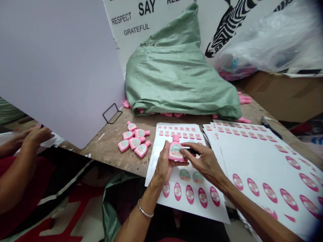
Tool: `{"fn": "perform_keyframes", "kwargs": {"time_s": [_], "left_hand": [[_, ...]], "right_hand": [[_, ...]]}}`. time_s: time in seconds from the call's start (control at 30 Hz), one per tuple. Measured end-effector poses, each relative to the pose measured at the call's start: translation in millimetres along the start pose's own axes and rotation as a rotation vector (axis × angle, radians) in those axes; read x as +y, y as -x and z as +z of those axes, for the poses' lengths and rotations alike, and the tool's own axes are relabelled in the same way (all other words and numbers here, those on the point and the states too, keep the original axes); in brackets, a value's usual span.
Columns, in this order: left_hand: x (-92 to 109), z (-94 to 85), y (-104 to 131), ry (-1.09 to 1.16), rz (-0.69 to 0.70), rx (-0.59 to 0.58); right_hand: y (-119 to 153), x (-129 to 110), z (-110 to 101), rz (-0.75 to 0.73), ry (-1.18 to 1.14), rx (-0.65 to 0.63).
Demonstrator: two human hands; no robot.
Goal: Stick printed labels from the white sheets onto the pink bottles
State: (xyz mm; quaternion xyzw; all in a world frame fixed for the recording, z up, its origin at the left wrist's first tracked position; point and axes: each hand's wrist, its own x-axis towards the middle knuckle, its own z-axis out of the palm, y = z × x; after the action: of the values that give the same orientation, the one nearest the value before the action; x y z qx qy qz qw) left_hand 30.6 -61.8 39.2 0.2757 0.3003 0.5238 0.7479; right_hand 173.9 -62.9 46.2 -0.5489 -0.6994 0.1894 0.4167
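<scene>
Pink bottle [176, 152]: held upright, cap up, above the label sheet [209, 179] and close to the front edge of the worktop [108, 144]; printed face toward the viewer.
Left hand [163, 164]: grasping the pink bottle, thumb along its left flank, fingers under and behind its base.
Right hand [205, 158]: gripping a slim dark tool [193, 151], type impossible to tell; digits in contact with the lower right of the printed face.
Handling: judged light, fairly stiff and smooth; liable to turn or slip under sideways pressure; unlikely to break, printed face probably the most easily marred part.
Hold point: best taken by both flanks with support beneath the base, clear of the printed face; narrow neck likely a weaker grip.
Bottle cluster [135, 142]: lying left of the label sheet, near the front edge, some touching.
Label sheet: overhanging the front edge.
Far edge: green sack [179, 80], pink pieces showing beneath.
Right end: sheet stack [242, 156], spread toward the front edge.
</scene>
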Motion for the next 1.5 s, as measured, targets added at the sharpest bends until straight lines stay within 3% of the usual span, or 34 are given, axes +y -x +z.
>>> {"fn": "perform_keyframes", "kwargs": {"time_s": [0.27,0.63,0.8,0.9,1.0,1.1,1.17,1.33,1.5], "left_hand": [[3.1,0.1,1.7,-0.02,-0.001,-0.036],[8.5,-2.2,8.7,-0.155,0.036,-0.121],[10.0,-1.7,12.8,-0.131,0.007,-0.12],[14.1,-3.0,16.7,-0.129,-0.01,-0.148],[15.8,-3.5,20.7,-0.151,-0.016,-0.14],[12.1,-1.6,24.7,-0.175,-0.059,-0.141],[8.9,-1.3,27.8,-0.173,-0.096,-0.16],[10.4,-11.9,37.2,-0.183,-0.152,-0.122],[17.1,-41.2,33.6,-0.279,-0.111,0.045]], "right_hand": [[-0.7,-2.9,-0.3,-0.038,0.082,0.0],[-1.3,-7.8,-5.0,-0.22,0.245,-0.021],[2.4,-7.3,-10.8,-0.325,0.576,0.009],[-2.3,2.1,-21.4,-0.231,0.707,0.124],[-8.1,7.2,-26.4,-0.071,0.471,0.139],[-8.6,-0.3,-14.0,0.043,0.054,-0.034],[-6.9,-7.1,1.3,0.098,-0.073,-0.106],[-12.2,-6.2,31.6,0.122,-0.13,-0.119],[-39.0,14.0,33.1,0.045,-0.095,-0.224]]}}
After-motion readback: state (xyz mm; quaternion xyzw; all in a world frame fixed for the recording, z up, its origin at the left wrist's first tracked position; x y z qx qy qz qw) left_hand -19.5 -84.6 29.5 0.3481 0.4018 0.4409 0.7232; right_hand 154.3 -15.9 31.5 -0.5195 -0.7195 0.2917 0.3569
